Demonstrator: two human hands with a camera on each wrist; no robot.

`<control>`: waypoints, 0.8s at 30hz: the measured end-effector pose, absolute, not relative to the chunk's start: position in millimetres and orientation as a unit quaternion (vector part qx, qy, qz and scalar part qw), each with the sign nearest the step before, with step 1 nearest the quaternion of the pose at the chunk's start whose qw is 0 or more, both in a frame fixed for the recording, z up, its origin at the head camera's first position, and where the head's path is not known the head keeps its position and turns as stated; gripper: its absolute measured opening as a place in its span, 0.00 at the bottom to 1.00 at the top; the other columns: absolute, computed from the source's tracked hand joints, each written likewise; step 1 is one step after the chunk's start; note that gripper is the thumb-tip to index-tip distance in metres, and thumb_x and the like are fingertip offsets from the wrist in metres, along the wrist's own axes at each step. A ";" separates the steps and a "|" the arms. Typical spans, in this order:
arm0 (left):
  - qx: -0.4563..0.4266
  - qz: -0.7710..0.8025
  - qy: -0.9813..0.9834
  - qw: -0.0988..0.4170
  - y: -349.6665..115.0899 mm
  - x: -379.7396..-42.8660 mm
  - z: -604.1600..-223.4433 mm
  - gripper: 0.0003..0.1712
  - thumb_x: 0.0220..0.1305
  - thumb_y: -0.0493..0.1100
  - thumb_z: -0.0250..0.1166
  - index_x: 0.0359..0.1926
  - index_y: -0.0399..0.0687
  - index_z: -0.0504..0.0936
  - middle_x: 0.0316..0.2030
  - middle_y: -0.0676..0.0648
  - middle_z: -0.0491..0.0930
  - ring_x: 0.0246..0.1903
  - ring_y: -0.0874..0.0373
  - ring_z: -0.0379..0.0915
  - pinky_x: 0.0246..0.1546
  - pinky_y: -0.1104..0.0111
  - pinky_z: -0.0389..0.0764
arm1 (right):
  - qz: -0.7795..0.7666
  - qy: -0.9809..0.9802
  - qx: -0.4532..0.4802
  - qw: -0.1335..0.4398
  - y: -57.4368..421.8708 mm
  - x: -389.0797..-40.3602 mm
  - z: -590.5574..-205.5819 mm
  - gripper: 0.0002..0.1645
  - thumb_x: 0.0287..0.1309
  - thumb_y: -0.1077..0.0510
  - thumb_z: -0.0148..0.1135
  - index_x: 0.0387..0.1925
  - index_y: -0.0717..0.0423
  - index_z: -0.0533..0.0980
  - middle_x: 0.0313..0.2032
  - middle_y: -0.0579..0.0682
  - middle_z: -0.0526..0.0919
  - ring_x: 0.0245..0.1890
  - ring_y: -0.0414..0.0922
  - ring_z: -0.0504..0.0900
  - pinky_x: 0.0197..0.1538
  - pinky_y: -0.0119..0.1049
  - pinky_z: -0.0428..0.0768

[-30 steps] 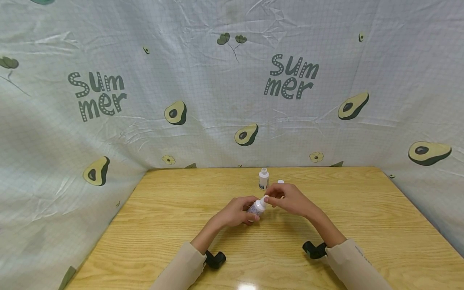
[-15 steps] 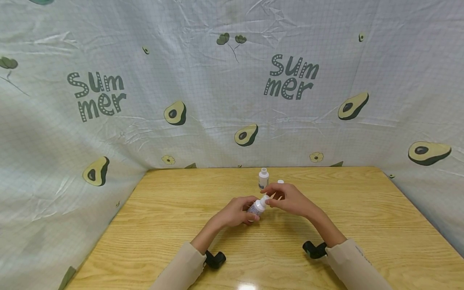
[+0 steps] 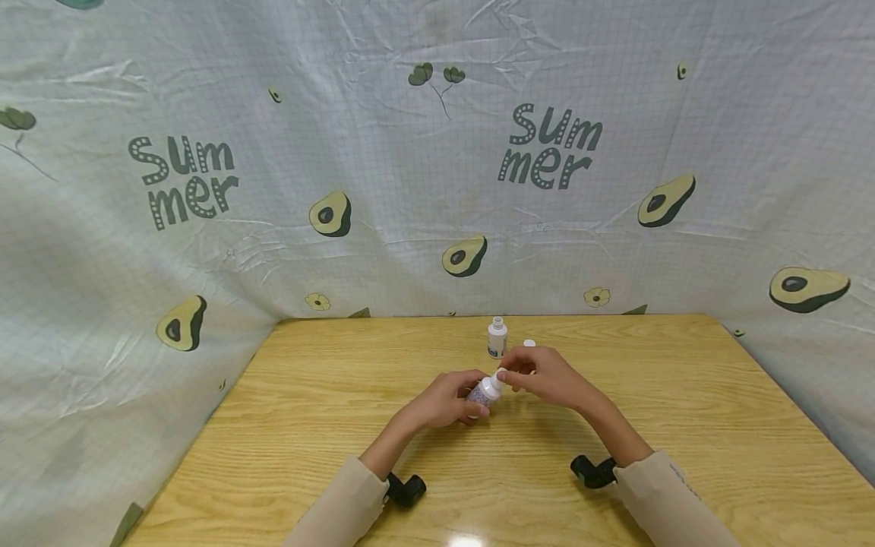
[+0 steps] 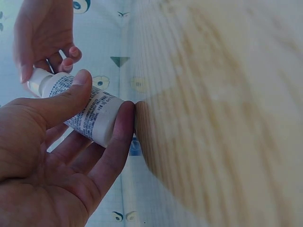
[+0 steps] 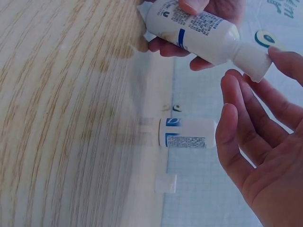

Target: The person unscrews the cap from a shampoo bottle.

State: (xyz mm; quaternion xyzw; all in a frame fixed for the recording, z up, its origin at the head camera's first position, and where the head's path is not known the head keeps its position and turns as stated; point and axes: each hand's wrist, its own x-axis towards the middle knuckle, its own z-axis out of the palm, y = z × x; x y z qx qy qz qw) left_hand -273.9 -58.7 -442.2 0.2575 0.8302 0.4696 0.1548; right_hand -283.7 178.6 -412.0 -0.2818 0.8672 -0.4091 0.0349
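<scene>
My left hand [image 3: 472, 399] grips a small white bottle [image 3: 485, 390] with a printed label, tilted up to the right above the wooden table [image 3: 328, 433]. In the left wrist view my thumb and fingers [image 4: 80, 85] wrap the bottle's body [image 4: 92, 116]. My right hand [image 3: 509, 374] pinches the bottle's white cap [image 3: 501, 375] between thumb and fingertips. The right wrist view shows the cap [image 5: 251, 59] at my fingertip [image 5: 279, 53], the other fingers loosely extended.
A second white bottle [image 3: 497, 338] stands upright and uncapped behind my hands, with a loose white cap [image 3: 529, 343] beside it; both show in the right wrist view [image 5: 187, 133]. Avocado-print cloth [image 3: 437, 190] walls the table's back and sides.
My right hand's fingers spread a little at the cap half a second ago and have closed on it again. The left hand and bottle stay put.
</scene>
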 end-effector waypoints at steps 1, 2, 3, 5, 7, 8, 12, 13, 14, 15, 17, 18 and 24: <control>0.257 0.470 0.830 0.155 -58.7 -273.9 -442.3 0.21 0.68 0.35 0.69 0.60 0.47 0.80 0.52 0.41 0.83 0.47 0.53 0.84 0.37 0.61 0.90 | -0.409 0.866 -0.284 0.035 178.6 -283.6 -412.0 0.12 0.70 0.50 0.64 0.45 0.54 0.83 0.35 0.47 0.85 0.34 0.46 0.82 0.35 0.34 0.80; 0.258 0.471 0.830 0.155 -58.8 -273.8 -442.3 0.21 0.68 0.35 0.69 0.60 0.47 0.80 0.52 0.41 0.83 0.47 0.53 0.84 0.37 0.61 0.90 | -0.409 0.866 -0.286 0.035 178.8 -283.6 -411.9 0.12 0.70 0.51 0.64 0.46 0.54 0.83 0.35 0.47 0.85 0.34 0.46 0.82 0.35 0.33 0.80; 0.258 0.472 0.829 0.155 -58.9 -273.6 -442.3 0.21 0.68 0.35 0.69 0.60 0.46 0.80 0.52 0.41 0.83 0.47 0.53 0.84 0.37 0.61 0.90 | -0.408 0.865 -0.289 0.034 178.9 -283.4 -411.8 0.12 0.70 0.51 0.64 0.46 0.54 0.83 0.36 0.47 0.85 0.34 0.46 0.82 0.35 0.33 0.80; 0.259 0.474 0.827 0.156 -59.2 -273.3 -442.3 0.21 0.68 0.35 0.69 0.60 0.46 0.80 0.52 0.41 0.83 0.47 0.53 0.84 0.37 0.60 0.90 | -0.408 0.863 -0.297 0.032 179.3 -283.1 -411.7 0.12 0.71 0.51 0.64 0.47 0.53 0.83 0.37 0.48 0.85 0.34 0.45 0.82 0.36 0.33 0.81; 0.261 0.477 0.825 0.157 -59.6 -272.8 -442.1 0.21 0.68 0.35 0.69 0.61 0.46 0.80 0.52 0.40 0.82 0.46 0.53 0.84 0.37 0.60 0.90 | -0.408 0.861 -0.304 0.031 179.9 -282.9 -411.8 0.12 0.70 0.52 0.64 0.49 0.54 0.83 0.39 0.49 0.86 0.35 0.44 0.83 0.36 0.32 0.81; 0.262 0.478 0.824 0.157 -59.7 -272.6 -441.9 0.21 0.68 0.35 0.69 0.61 0.46 0.80 0.52 0.40 0.82 0.46 0.53 0.84 0.37 0.60 0.90 | -0.409 0.858 -0.308 0.032 180.2 -282.9 -412.0 0.13 0.70 0.53 0.64 0.50 0.55 0.83 0.40 0.50 0.86 0.35 0.44 0.83 0.36 0.32 0.82; 0.261 0.479 0.823 0.159 -59.7 -272.3 -441.4 0.21 0.69 0.36 0.68 0.61 0.47 0.80 0.52 0.41 0.82 0.46 0.53 0.84 0.38 0.59 0.90 | -0.421 0.846 -0.324 0.037 182.0 -284.4 -413.5 0.15 0.69 0.58 0.64 0.53 0.59 0.82 0.44 0.54 0.86 0.36 0.46 0.84 0.37 0.32 0.82; 0.261 0.479 0.823 0.159 -59.5 -272.2 -441.3 0.21 0.69 0.36 0.68 0.61 0.47 0.80 0.51 0.41 0.83 0.46 0.53 0.84 0.38 0.59 0.90 | -0.425 0.843 -0.328 0.038 182.5 -285.0 -413.9 0.16 0.68 0.59 0.64 0.54 0.60 0.82 0.44 0.55 0.86 0.36 0.46 0.85 0.36 0.31 0.82; 0.260 0.479 0.823 0.159 -59.5 -272.3 -441.4 0.21 0.69 0.36 0.68 0.61 0.47 0.80 0.51 0.41 0.83 0.46 0.53 0.84 0.38 0.59 0.90 | -0.429 0.839 -0.332 0.040 182.9 -285.6 -414.5 0.16 0.68 0.60 0.64 0.55 0.61 0.82 0.45 0.56 0.86 0.36 0.46 0.85 0.37 0.31 0.82; 0.260 0.480 0.823 0.160 -59.4 -272.2 -441.4 0.21 0.69 0.36 0.68 0.61 0.47 0.80 0.51 0.41 0.83 0.46 0.53 0.84 0.38 0.59 0.90 | -0.430 0.837 -0.335 0.041 183.3 -285.9 -414.7 0.17 0.68 0.61 0.64 0.56 0.62 0.81 0.46 0.57 0.86 0.36 0.45 0.85 0.37 0.31 0.82; 0.260 0.479 0.823 0.159 -59.4 -272.4 -441.7 0.21 0.69 0.36 0.68 0.61 0.47 0.80 0.51 0.41 0.83 0.46 0.53 0.84 0.38 0.60 0.90 | -0.434 0.835 -0.335 0.043 183.1 -285.9 -414.8 0.18 0.68 0.60 0.64 0.57 0.62 0.80 0.47 0.59 0.86 0.36 0.45 0.85 0.37 0.32 0.83; 0.261 0.478 0.824 0.158 -59.4 -272.5 -441.8 0.20 0.69 0.36 0.68 0.61 0.47 0.80 0.51 0.41 0.83 0.46 0.53 0.84 0.38 0.60 0.90 | -0.434 0.837 -0.331 0.044 182.7 -285.6 -414.6 0.19 0.69 0.58 0.64 0.58 0.61 0.80 0.47 0.58 0.86 0.36 0.45 0.86 0.37 0.33 0.84; 0.261 0.472 0.827 0.156 -59.1 -273.3 -442.1 0.21 0.68 0.36 0.69 0.61 0.46 0.80 0.51 0.40 0.83 0.47 0.52 0.84 0.37 0.61 0.90 | -0.442 0.850 -0.284 0.051 180.7 -284.9 -413.8 0.22 0.72 0.49 0.62 0.60 0.57 0.77 0.44 0.57 0.86 0.37 0.55 0.87 0.40 0.47 0.87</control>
